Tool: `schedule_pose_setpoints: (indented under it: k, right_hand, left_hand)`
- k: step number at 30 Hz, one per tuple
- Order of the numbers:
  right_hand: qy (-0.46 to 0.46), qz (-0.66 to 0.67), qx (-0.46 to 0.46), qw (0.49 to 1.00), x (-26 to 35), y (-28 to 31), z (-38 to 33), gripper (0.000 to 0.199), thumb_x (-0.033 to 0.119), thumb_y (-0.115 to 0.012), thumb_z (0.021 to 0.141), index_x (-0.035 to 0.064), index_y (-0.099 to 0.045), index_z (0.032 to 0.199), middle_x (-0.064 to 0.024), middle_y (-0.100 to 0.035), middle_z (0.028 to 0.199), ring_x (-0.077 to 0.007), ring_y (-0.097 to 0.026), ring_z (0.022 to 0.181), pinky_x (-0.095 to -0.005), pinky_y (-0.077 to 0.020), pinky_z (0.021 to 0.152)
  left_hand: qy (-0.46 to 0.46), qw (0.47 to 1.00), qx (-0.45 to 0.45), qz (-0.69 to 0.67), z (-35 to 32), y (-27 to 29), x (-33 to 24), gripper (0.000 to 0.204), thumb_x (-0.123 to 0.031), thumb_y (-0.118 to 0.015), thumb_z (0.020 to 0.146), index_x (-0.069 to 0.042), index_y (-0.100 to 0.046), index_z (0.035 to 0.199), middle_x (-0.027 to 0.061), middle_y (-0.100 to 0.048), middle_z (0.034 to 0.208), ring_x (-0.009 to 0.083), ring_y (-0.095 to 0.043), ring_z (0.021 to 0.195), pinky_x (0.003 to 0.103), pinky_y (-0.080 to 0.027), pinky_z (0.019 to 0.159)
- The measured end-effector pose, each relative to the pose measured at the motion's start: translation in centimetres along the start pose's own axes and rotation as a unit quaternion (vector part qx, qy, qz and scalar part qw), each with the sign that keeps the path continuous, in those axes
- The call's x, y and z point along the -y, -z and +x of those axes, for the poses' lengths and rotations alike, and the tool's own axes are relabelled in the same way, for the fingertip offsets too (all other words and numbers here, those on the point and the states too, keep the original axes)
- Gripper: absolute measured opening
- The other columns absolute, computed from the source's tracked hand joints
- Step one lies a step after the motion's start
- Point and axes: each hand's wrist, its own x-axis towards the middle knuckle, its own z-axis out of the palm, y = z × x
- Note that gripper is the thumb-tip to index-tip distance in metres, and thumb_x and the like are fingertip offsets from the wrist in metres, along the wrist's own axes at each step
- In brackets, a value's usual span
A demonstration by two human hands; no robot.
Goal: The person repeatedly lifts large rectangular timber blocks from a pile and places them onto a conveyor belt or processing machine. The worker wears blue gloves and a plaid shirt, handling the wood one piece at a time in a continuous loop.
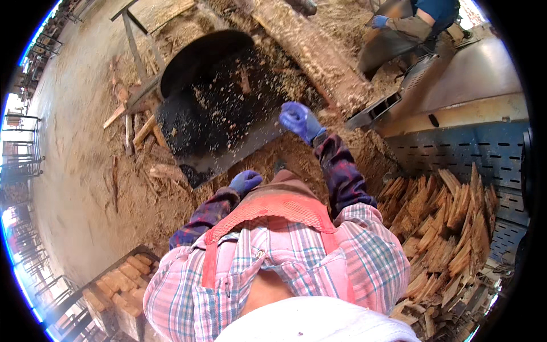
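My right hand (301, 121), in a blue-purple glove, reaches forward over the near right edge of a black metal table (242, 149). Its fingers are curled closed; whatever they may hold is hidden. Closer to my body, my left hand (245, 181) wears a matching glove and is beside the red-brown apron (282, 196). Those fingers look curled too, and their inner side is out of sight. Pale wood chips are strewn over the black surface, along with a small wood scrap (245, 81). A dark rounded plate (196, 54) stands at its far left.
A long debris-covered beam (310, 54) runs beyond the table. Far right, another person (410, 28) works beside a metal machine (478, 74). Split wood (444, 228) fills a slotted blue bin (461, 157) at right. Cut blocks (122, 279) are stacked lower left; scraps litter the floor.
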Motion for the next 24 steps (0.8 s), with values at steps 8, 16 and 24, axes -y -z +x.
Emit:
schedule_pose_setpoints:
  k: [8,16,24]
  right_hand:
    - [-0.158,-0.555,-0.244,0.779,3.7,21.8,13.9,0.083,0.055,-0.061,0.068,-0.0022,-0.044,0.125,-0.0239,-0.045,0.126,-0.0343,-0.043,0.118,-0.0397,-0.0339,0.099]
    - [-0.382,-0.494,-0.134,0.769,-2.2,34.5,17.3,0.112,0.074,-0.060,0.057,-0.0011,-0.030,0.134,-0.0218,-0.034,0.136,-0.0324,-0.033,0.127,-0.0390,-0.0304,0.103]
    - [-0.339,-0.460,-0.075,0.817,-3.9,34.5,18.9,0.115,0.073,-0.063,0.055,-0.0036,-0.029,0.134,-0.0197,-0.035,0.136,-0.0320,-0.035,0.125,-0.0380,-0.0329,0.102]
  left_hand:
    - [-0.026,0.991,-0.108,-0.080,5.5,-0.2,-0.6,0.031,-0.031,-0.058,0.082,0.000,-0.062,0.086,0.0028,-0.058,0.072,0.0112,-0.050,0.069,0.030,-0.043,0.063]
    - [0.094,0.967,-0.113,-0.208,4.0,-1.2,-1.4,0.027,-0.029,-0.058,0.081,-0.005,-0.058,0.070,-0.0038,-0.048,0.063,0.0076,-0.041,0.059,0.027,-0.036,0.053]
    - [0.103,0.952,-0.152,-0.247,3.2,-2.5,-0.5,0.027,-0.029,-0.062,0.079,-0.002,-0.060,0.076,-0.0028,-0.053,0.068,0.0083,-0.044,0.063,0.027,-0.038,0.056]
